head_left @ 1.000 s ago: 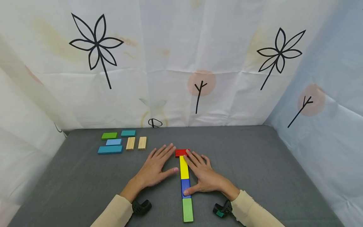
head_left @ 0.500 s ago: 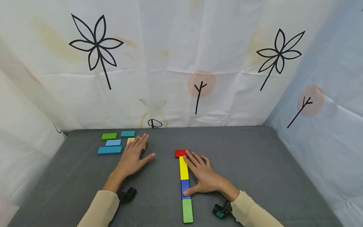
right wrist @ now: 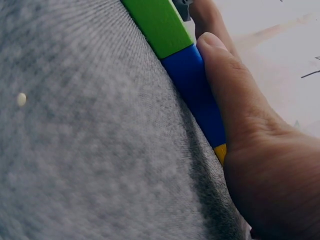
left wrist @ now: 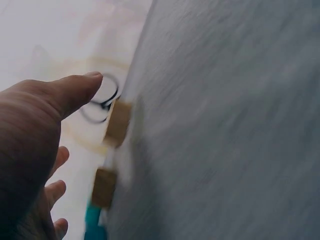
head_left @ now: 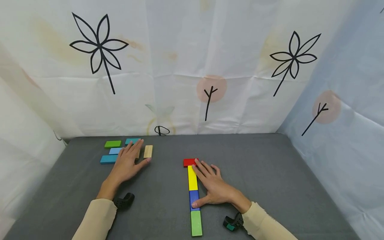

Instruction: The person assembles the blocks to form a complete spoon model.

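a row of four flat blocks runs along the table, in front of the person. a red block lies crosswise at the far end, then come a yellow block, a dark blue block and a light green block, lengthwise and end to end, the green one nearest the person. the right hand rests at the row's right side with its fingers spread; its thumb lies over the dark blue block, close to the seam with the light green one, and two fingertips reach the red and yellow blocks. its grip is released.

the left hand is over a separate group of blocks to the left, fingers stretched forward and thumb out to the side; its grip is released too. it partly covers a left wooden block, a teal block, a light blue block and a longer blue block. a right wooden block lies just beyond the thumb tip, and a darker green block sits at the far left.

both arms have beige sleeves and black wrist devices. behind the table hangs a pale cloth printed with black leaf outlines.
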A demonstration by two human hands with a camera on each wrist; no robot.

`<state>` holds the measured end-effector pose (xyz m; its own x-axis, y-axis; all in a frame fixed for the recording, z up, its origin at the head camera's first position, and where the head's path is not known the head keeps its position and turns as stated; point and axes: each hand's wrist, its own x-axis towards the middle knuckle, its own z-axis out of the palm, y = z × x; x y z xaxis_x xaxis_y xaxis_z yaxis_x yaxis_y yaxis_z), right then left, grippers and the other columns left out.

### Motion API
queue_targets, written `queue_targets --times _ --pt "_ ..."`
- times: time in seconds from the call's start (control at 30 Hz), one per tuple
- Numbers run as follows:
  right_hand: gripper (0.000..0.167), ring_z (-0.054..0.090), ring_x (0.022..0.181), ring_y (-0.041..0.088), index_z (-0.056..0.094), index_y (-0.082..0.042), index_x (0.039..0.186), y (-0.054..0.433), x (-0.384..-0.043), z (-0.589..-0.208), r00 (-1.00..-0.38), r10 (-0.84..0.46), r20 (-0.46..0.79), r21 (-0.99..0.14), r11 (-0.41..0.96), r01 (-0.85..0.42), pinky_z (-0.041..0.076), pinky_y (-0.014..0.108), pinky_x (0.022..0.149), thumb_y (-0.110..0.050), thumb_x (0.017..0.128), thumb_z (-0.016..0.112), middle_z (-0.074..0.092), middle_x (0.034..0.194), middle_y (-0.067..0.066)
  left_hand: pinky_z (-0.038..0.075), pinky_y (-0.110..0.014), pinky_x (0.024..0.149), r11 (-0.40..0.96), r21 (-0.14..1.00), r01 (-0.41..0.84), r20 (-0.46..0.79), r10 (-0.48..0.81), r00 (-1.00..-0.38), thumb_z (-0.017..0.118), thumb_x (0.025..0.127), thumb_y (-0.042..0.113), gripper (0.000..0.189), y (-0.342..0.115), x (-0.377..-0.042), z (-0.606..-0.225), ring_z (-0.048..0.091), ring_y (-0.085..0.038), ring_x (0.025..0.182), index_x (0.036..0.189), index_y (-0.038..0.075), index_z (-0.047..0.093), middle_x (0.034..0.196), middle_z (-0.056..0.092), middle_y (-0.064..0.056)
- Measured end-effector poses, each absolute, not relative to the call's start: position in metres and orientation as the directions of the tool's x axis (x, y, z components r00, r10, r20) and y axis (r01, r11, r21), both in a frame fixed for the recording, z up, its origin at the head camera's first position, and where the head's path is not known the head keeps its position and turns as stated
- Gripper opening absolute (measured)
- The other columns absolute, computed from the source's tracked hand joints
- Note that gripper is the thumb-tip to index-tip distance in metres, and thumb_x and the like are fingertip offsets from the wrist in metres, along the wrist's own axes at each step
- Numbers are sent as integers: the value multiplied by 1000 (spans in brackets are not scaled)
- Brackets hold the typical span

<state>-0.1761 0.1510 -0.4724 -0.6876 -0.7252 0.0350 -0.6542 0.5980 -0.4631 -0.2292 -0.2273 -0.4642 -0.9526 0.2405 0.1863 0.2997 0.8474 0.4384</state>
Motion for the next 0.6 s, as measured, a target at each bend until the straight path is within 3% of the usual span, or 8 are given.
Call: queue_targets --times 0.2,0.4,0.6 --pt "118 3 154 41 10 -4 163 150 -176 -472 -686 -726 39 -471 593 -654 5 69 112 -61 82 75 -3 170 16 4 -72 114 828 489 274 218 188 -958 61 100 50 89 -266 -224 -455 11 -49 151 164 9 15 165 20 -24" --pt "118 5 154 41 11 -4 163 150 -175 -471 -685 -727 39 -466 594 -656 5 68 111 -63 82 74 -2 169 17 11 -76 110 827 517 220 235 110 -966 64 99 45 90 -298 -216 -455 12 -53 149 162 3 17 164 20 -27" --pt "119 5 154 41 11 -4 163 150 -175 -472 -686 -726 43 -462 595 -658 6 68 111 -61 82 75 -2 169 16 15 -78 107 827 548 124 161 41 -986 62 98 50 94 -319 -207 -462 12 -55 148 162 2 12 163 17 -31"
